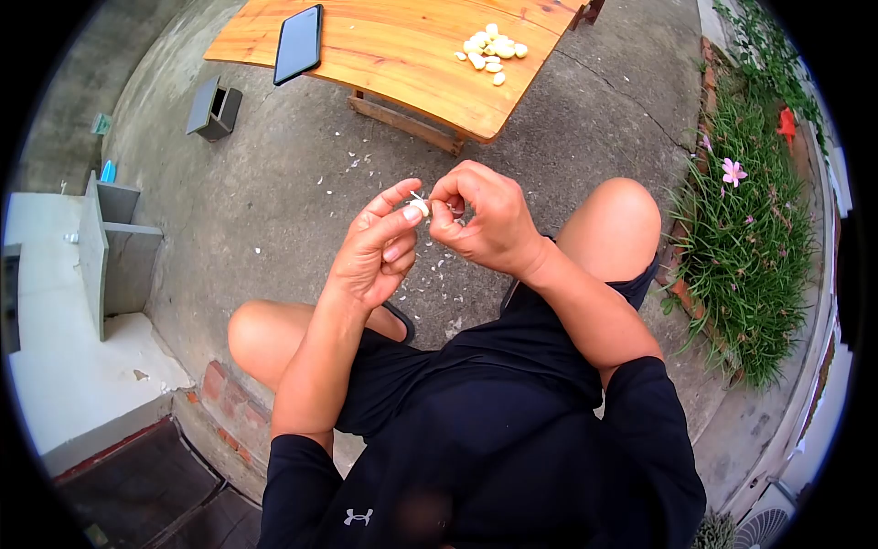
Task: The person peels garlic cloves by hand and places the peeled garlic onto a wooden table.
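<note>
Between the thumb and fingers of my left hand (373, 245) is a pale garlic clove (420, 209), held up over the ground in front of my knees. A thin white strip sticks up from it. My right hand (489, 220) is closed in a pinch at the clove's right side, with a bit of papery skin at its fingertips. The fingers partly hide the clove. Farther forward, a small heap of peeled garlic cloves (494, 49) lies on the right part of the wooden table (393, 41).
A phone (299, 44) lies at the table's left edge. Bits of skin dot the concrete ground (302, 174). A small grey box (214, 110) stands left of the table. Grassy plants with pink flowers (745, 220) grow in a brick-edged bed at right.
</note>
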`<action>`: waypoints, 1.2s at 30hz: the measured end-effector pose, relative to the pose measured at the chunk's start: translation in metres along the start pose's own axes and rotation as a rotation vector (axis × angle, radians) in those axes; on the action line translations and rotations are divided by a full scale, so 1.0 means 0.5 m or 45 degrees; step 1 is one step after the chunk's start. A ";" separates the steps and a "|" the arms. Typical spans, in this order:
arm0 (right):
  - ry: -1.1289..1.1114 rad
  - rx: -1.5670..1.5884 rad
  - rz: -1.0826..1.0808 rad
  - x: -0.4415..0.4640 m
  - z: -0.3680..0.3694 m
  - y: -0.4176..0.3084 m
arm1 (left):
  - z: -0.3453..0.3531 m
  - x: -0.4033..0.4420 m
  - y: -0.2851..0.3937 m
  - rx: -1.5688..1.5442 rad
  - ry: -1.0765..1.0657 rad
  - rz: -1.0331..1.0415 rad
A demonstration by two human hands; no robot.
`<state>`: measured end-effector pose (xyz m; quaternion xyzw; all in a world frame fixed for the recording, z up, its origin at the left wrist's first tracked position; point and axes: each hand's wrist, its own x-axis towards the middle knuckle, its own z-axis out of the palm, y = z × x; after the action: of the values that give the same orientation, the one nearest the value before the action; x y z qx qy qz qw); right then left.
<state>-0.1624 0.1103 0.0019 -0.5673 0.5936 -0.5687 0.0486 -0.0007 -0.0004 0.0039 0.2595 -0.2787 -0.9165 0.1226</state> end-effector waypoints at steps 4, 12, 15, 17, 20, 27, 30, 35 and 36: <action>0.017 -0.008 0.005 0.002 -0.004 0.001 | -0.001 0.002 -0.001 0.037 0.014 0.013; 0.052 -0.026 0.050 0.004 -0.010 0.005 | -0.007 0.007 0.000 -0.040 0.040 0.045; 0.081 -0.005 0.143 0.006 -0.017 -0.002 | -0.021 0.010 0.003 -0.137 -0.001 0.023; -0.003 -0.004 0.200 0.008 -0.027 -0.003 | -0.026 0.010 0.004 -0.183 -0.024 0.011; -0.164 -0.073 0.283 0.002 -0.035 0.017 | -0.028 0.011 0.004 -0.197 -0.049 0.006; -0.018 0.117 0.140 0.004 -0.007 0.026 | -0.024 0.009 0.002 -0.128 -0.070 0.032; -0.263 0.046 0.515 0.006 -0.029 0.007 | -0.022 0.009 0.003 -0.087 -0.061 0.046; -0.079 0.334 0.385 0.004 -0.013 0.011 | -0.016 0.007 0.002 0.018 -0.006 0.077; -0.056 0.422 0.391 0.002 -0.008 0.011 | -0.016 0.007 0.001 0.052 0.003 0.088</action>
<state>-0.1688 0.1107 -0.0001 -0.4667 0.5702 -0.6319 0.2403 0.0005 -0.0056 -0.0028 0.2534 -0.3060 -0.9055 0.1491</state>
